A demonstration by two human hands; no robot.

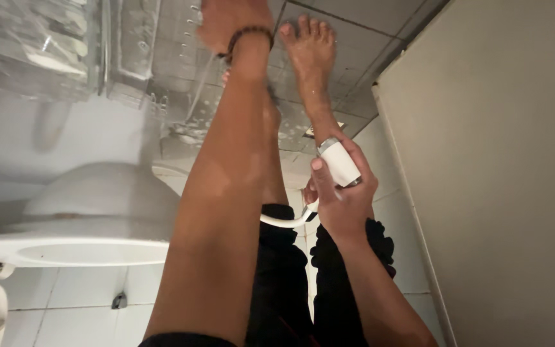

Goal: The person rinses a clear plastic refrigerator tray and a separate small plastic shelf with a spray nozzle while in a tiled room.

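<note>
My right hand [345,199] grips a white hand sprayer [340,162] with a chrome ring, its nozzle pointing down toward the wet tiled floor [354,38]. A white hose [284,222] curves away from the sprayer's base. My left arm reaches far forward, a dark beaded bracelet [248,35] on the wrist. My left hand [226,19] is cut off by the top edge, next to a clear plastic container [130,45]; its fingers are hidden. A thin stream of water [199,93] falls near the container. My bare foot [309,51] stands on the tiles.
A white toilet bowl [91,218] fills the left side, close to my left arm. A grey door or panel [496,173] walls off the right. A floor drain [319,132] lies beside my foot. More clear plastic parts [27,45] sit at the top left.
</note>
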